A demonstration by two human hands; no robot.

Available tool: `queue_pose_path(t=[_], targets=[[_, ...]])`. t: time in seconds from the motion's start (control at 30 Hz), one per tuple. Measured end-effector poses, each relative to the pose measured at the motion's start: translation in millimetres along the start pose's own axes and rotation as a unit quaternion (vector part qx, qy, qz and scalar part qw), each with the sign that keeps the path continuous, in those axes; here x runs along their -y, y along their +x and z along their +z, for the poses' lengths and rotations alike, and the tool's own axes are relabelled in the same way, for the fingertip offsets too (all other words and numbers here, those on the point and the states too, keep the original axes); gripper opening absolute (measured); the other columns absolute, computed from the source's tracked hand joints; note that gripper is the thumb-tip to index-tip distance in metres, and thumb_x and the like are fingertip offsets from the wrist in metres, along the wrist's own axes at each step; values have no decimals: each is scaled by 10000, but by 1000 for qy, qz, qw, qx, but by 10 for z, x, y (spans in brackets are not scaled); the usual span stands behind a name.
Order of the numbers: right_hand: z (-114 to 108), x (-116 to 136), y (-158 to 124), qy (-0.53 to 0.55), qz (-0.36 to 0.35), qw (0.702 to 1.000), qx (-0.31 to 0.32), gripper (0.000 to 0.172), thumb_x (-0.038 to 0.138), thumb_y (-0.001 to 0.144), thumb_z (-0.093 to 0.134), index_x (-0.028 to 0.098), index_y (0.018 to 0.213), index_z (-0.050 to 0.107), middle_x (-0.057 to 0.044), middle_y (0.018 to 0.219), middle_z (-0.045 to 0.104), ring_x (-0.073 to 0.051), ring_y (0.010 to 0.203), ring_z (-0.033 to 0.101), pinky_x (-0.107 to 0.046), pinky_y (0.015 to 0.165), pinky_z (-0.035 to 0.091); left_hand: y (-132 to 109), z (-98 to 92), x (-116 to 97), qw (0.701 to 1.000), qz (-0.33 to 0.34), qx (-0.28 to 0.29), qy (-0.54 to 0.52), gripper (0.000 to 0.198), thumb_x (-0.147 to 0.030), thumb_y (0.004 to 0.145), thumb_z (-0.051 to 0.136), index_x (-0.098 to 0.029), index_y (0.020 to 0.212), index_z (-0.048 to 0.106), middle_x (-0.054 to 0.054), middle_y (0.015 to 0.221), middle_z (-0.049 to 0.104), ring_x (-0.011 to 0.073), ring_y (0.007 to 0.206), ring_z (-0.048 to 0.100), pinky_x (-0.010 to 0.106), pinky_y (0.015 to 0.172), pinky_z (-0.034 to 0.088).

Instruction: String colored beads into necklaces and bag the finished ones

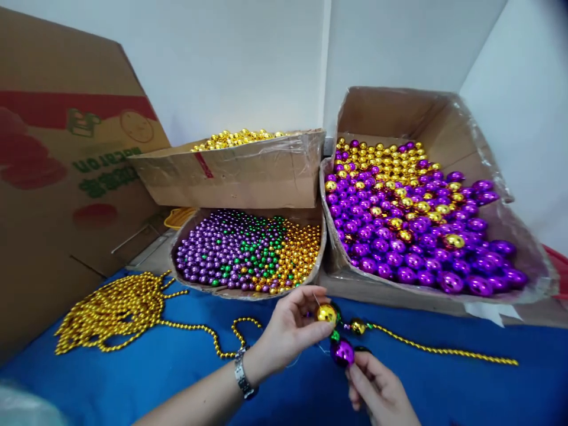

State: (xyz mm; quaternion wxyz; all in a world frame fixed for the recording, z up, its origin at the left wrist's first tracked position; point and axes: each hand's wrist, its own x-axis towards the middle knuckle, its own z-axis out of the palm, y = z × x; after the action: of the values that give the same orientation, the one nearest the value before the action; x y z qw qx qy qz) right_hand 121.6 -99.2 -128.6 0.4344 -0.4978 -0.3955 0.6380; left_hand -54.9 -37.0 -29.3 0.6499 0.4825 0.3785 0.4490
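My left hand (284, 325), a metal-banded watch (242, 373) on its wrist, pinches a large shiny gold bead (326, 313). A thin needle-like tip (316, 299) shows just above that bead. Below and to the right, the fingers of my right hand (379, 387) are closed on a large purple bead (342, 353). A small green bead (335, 335) sits between the two large ones. Another gold bead (357, 326) hangs beside them, joined to a string of small gold beads (444, 349) that runs right across the blue cloth. Fine pale thread (326, 350) shows near my fingers.
A box (335, 251) of purple and gold beads stands at right. A carton (248, 177) with gold beads sits behind a lower box (177, 266) of purple, green and gold beads. Gold bead strands (115, 310) lie at left on the blue cloth (177, 367), beside a tall carton (44, 236).
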Motion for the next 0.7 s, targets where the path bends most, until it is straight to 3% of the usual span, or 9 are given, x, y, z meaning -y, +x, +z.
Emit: queue_pose_path(t=[0.13, 0.23, 0.3, 0.37, 0.47, 0.6, 0.7], targets=[[19, -51, 17, 90, 39, 994, 39, 425, 565, 707, 697, 158, 775, 595, 16, 547, 519, -89, 478, 466, -201, 466, 349, -58, -158, -170, 996, 17, 68, 49, 420, -267, 785, 659, -199, 1185, 549, 131, 1184, 590, 228, 1036, 583, 330, 831, 493], [-9, -43, -8, 142, 52, 987, 52, 399, 524, 706, 723, 169, 818, 580, 12, 552, 527, -95, 492, 477, -209, 476, 343, 31, -474, -352, 980, 62, 25, 186, 328, -314, 860, 547, -182, 1159, 577, 126, 1165, 612, 231, 1028, 592, 342, 849, 484], [-30, -30, -29, 166, 58, 983, 58, 407, 509, 700, 735, 172, 867, 580, 12, 550, 522, -100, 496, 476, -217, 480, 343, 152, -779, -451, 925, 100, -40, 365, 287, -312, 871, 519, -187, 1116, 599, 98, 1069, 654, 210, 946, 613, 310, 803, 485], [-46, -24, -44, 177, 58, 981, 60, 423, 501, 700, 738, 172, 913, 579, 11, 554, 519, -106, 504, 477, -224, 484, 342, 282, -1113, -509, 816, 97, -69, 566, 241, -309, 876, 489, -201, 1041, 627, 70, 965, 678, 188, 830, 619, 285, 749, 471], [-62, -35, -55, 168, 53, 982, 62, 406, 500, 717, 725, 171, 905, 576, 7, 559, 524, -109, 511, 483, -226, 488, 335, 425, -1544, -513, 765, 64, -81, 635, 143, -243, 812, 551, -189, 888, 660, 77, 882, 664, 218, 820, 597, 309, 760, 439], [-66, -53, -57, 144, 57, 986, 66, 388, 519, 738, 696, 174, 871, 576, 5, 564, 531, -110, 508, 487, -225, 479, 320, 502, -1832, -434, 751, 28, -99, 652, 51, -175, 737, 583, -164, 714, 627, 93, 838, 609, 241, 823, 578, 334, 770, 424], [-57, -46, -63, 116, 47, 990, 58, 392, 531, 752, 675, 167, 865, 586, 2, 569, 535, -115, 514, 490, -231, 482, 328, 531, -1874, -391, 772, 18, -107, 626, 87, -134, 723, 557, -153, 656, 610, 92, 818, 592, 226, 791, 579, 345, 797, 418]])
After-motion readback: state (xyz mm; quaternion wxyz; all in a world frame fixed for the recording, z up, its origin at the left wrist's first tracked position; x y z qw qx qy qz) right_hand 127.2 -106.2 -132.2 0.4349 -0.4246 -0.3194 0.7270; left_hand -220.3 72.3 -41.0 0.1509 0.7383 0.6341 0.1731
